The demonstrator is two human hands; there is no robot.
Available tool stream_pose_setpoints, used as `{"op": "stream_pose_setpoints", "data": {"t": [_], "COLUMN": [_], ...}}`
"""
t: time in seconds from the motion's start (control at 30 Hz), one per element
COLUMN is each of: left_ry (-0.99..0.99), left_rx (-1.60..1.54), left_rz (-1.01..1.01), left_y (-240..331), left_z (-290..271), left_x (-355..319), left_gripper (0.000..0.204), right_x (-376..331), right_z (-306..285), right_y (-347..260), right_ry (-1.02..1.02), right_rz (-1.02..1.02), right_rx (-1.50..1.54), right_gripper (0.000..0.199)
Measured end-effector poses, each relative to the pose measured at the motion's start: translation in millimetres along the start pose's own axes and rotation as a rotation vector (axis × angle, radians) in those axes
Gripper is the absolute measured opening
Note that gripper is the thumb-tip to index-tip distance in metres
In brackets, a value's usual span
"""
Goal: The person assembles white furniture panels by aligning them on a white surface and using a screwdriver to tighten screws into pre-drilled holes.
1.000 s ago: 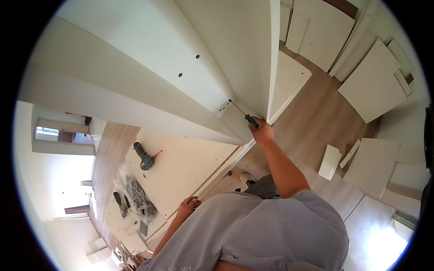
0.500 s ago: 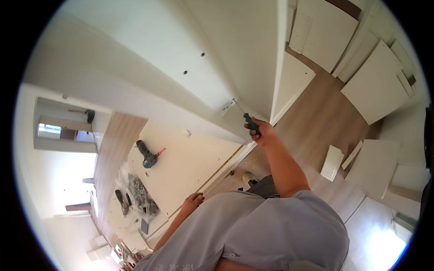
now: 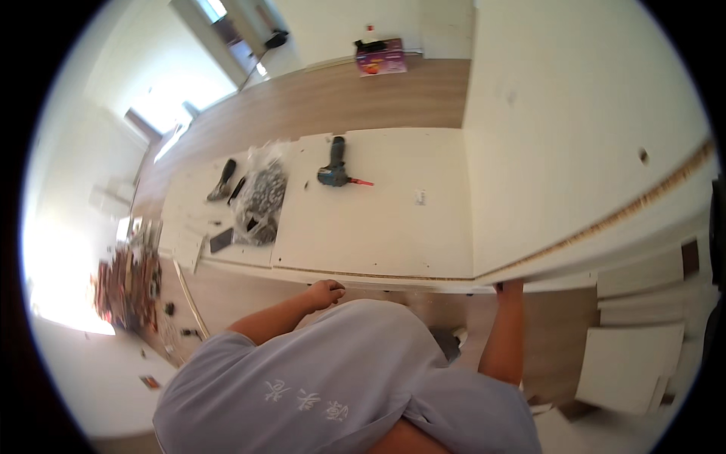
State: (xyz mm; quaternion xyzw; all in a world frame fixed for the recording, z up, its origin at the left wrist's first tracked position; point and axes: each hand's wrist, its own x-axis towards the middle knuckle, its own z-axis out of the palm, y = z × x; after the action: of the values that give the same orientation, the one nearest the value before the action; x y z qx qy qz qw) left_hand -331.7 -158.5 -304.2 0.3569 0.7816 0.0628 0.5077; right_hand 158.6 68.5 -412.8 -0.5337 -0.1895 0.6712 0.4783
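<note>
My left hand (image 3: 327, 291) is at the near edge of a flat white cabinet panel (image 3: 378, 234), fingers curled closed; whatever is in them, if anything, is hidden. My right hand (image 3: 510, 287) is by the bottom front corner of an upright white panel (image 3: 575, 136), its fingers mostly hidden behind the edge. No screwdriver shows now. A teal and black cordless drill (image 3: 331, 172) with a red tip lies on the flat panel. Left of it sits a clear plastic bag of small metal fittings (image 3: 263, 193), beside a second power tool (image 3: 223, 181).
A dark flat rectangle (image 3: 221, 240) lies near the bag. Scrap strips (image 3: 128, 287) are piled on the left. White boards (image 3: 631, 363) lean at the right. A purple box (image 3: 381, 58) stands on the wood floor beyond the panel.
My view has swung from the cabinet's inside to the flat panel. My right hand, which held a green-handled screwdriver inside the cabinet, has come down to the upright panel's front edge.
</note>
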Motion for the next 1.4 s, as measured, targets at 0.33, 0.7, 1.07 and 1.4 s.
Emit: {"op": "stream_pose_setpoints", "data": {"t": [0.33,0.7,1.07,1.4], "left_ry": [0.296,1.177,0.816,0.956], "left_rx": [-0.205,0.048,0.248,-0.198], "left_rz": [0.074,-0.023,-0.238,-0.212], "left_y": [-95,-179,-191,-182], "left_z": [-16,-251,-277,-278], "left_x": [26,133,187,164], "left_gripper": [0.032,0.029,0.035,0.026], "right_x": [-13,-70,-304,-271], "right_z": [16,-27,-179,-306], "right_y": [-6,-16,14,59], "right_ry": [0.154,0.276,0.139,-0.161], "right_rz": [0.081,0.009,-0.011,-0.508], "right_rx": [-0.171,-0.618,-1.328,-2.195], "right_gripper": [0.022,0.038,0.029,0.015]}}
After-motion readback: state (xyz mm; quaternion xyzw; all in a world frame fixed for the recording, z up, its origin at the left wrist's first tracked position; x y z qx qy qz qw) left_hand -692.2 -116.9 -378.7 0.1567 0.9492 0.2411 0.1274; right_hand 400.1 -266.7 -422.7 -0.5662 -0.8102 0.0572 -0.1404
